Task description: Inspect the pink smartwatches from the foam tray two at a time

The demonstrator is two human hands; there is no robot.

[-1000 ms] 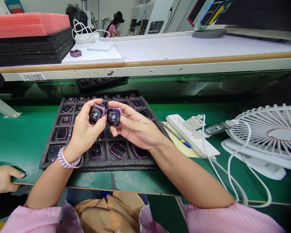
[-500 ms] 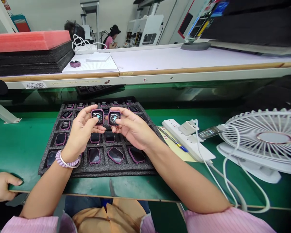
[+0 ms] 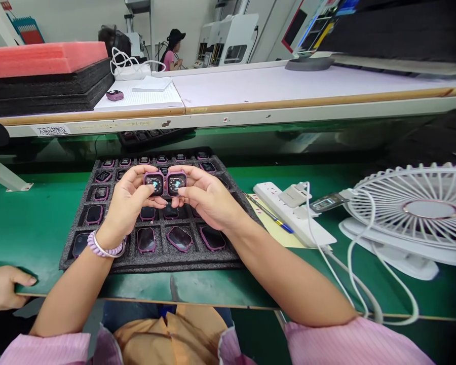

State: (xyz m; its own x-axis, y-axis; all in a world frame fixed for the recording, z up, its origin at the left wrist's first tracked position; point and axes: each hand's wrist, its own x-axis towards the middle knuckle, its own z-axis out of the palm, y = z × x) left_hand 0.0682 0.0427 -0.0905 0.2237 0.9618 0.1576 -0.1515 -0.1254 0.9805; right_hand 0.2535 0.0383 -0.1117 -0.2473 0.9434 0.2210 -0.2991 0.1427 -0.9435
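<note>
My left hand (image 3: pixel 127 203) grips a pink smartwatch body (image 3: pixel 154 182) with a lit screen, thumb resting on the glass. My right hand (image 3: pixel 203 197) grips a second pink smartwatch body (image 3: pixel 176 183), also lit, thumb on its screen. The two watches are held side by side, almost touching, just above a black foam tray (image 3: pixel 155 261) on the green bench. Several more pink watch bodies lie in the tray's pockets, such as one (image 3: pixel 180 238) in the front row.
A white power strip (image 3: pixel 289 215) with plugged chargers and cables, a pen (image 3: pixel 269 215) on yellow paper and a white fan (image 3: pixel 414 213) lie to the right. Another person's hand (image 3: pixel 2 289) grips the bench edge at left. Stacked foam (image 3: pixel 45 76) sits on the raised shelf.
Both hands lowered the two watches closer to the tray and brought the thumbs onto the screens. The other person's hand stayed at the bench edge.
</note>
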